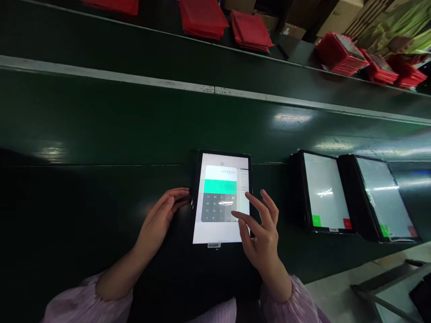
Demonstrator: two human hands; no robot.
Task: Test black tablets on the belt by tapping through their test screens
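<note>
A tablet (220,231) lies on the dark green bench, its lit screen showing a shrunken calculator window with a green band. Below its lower edge a small barcode label (214,245) sticks out. My left hand (160,217) rests at the tablet's left edge, fingers together and bent, with nothing visible in it; the fingertips partly hide each other. Over the right part of the screen is my right hand (262,229), its fingers spread and holding nothing. The index fingertip is at the calculator's lower right; whether it touches the glass cannot be told.
Two stacks of tablets, a nearer one (326,179) and a farther one (380,188), stand at the right with lit screens. Red pouches (204,18) and red-wrapped bundles (341,54) lie on the raised shelf behind. A metal frame (390,282) is at the lower right.
</note>
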